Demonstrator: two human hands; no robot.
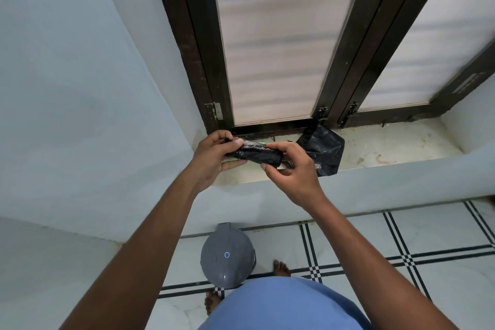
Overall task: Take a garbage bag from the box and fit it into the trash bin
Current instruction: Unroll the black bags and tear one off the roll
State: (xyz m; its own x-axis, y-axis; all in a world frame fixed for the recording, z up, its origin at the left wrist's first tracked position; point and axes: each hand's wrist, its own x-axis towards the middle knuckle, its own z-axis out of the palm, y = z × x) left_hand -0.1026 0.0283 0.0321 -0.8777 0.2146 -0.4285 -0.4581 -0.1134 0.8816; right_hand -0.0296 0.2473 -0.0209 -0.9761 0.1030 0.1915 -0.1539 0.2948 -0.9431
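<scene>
Over the window sill [388, 150] both my hands hold a black roll of garbage bags [254, 155] in a clear wrapper with green edges. My left hand [211, 158] grips the roll's left end, thumb on top. My right hand [292, 166] pinches its right end. A loose black garbage bag [325, 150] lies folded on the sill just right of my hands. The grey trash bin [227, 254] stands on the floor below the sill, its domed lid closed. I see no box.
A dark-framed window [273, 48] with frosted panes rises behind the sill. A pale wall [80, 88] closes the left side. The floor [401, 236] has white tiles with black stripes. My bare feet stand close to the bin.
</scene>
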